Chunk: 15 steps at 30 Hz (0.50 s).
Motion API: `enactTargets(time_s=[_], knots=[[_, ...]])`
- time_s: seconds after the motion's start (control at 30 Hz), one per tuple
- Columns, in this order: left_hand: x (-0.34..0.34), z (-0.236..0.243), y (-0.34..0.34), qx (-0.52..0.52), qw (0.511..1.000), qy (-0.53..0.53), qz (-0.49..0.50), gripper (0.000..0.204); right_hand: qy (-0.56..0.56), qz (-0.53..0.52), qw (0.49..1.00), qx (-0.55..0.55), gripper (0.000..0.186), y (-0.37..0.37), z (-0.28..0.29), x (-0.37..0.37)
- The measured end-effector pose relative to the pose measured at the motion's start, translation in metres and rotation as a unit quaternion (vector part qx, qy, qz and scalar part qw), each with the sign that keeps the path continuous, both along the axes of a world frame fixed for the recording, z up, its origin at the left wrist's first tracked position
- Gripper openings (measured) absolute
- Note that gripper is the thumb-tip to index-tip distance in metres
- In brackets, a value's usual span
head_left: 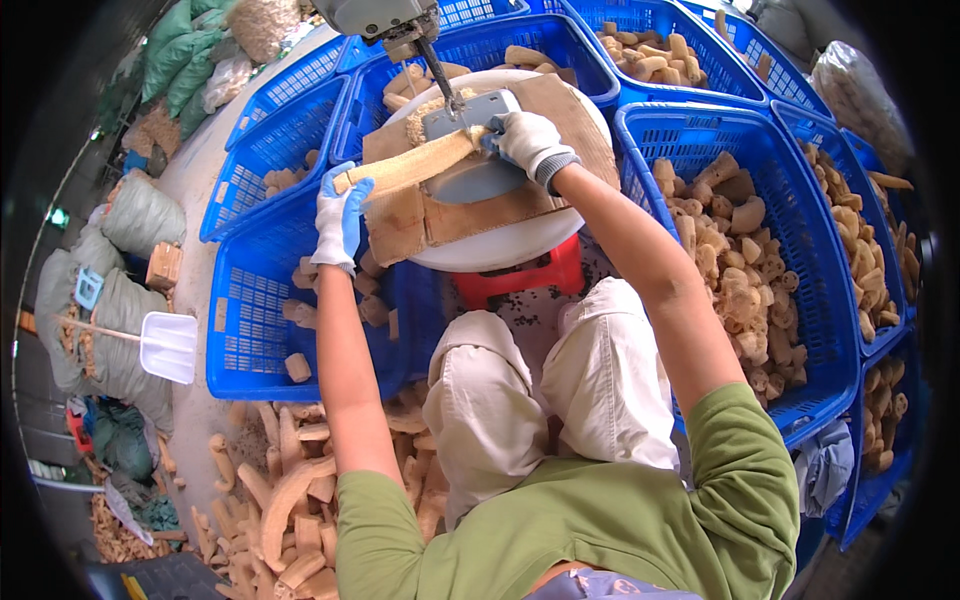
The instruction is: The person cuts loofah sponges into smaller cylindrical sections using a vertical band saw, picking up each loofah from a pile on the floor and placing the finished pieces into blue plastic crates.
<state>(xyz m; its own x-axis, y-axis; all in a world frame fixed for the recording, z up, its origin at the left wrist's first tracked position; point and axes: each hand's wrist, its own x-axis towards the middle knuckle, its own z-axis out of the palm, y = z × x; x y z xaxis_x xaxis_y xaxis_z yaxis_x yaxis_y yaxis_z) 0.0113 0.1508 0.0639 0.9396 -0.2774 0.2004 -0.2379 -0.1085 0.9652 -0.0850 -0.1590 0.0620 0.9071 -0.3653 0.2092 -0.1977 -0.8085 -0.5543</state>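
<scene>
A long, pale tan dried loofah [418,168] lies slantwise over the work surface, its right end beside the metal plate [488,106] of a machine that looks like a sewing machine [372,16]. My left hand [341,214], in a white and blue glove, is closed round the loofah's left end. Gloved the same way, my right hand [526,142] grips the other end close under the machine's thin downward arm [440,72]. Flat brown cardboard [400,228] surrounds the plate on a round white base [500,258]. Crumbly tan bits lie by the plate.
Blue crates [232,300] with loofah pieces stand left, behind and right; the right crate [840,375] is fullest. Loose loofahs [290,500] cover the floor at lower left. A red stool [520,280] sits under the base. Stuffed sacks [140,222] and a white dustpan [168,347] are farther left.
</scene>
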Motion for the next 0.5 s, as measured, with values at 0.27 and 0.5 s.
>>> enactTargets(time_s=[0.27,0.5], knots=[[-0.063,0.007,0.044,-0.145,0.97,0.176,-0.085,0.035,-0.112,0.017,0.949,0.294,0.038,-0.007,-0.001,-0.083],[-0.143,-0.001,0.002,-0.244,0.84,0.4,-0.275,0.059,-0.497,0.158,0.434,0.734,0.031,-0.089,-0.124,-0.289]])
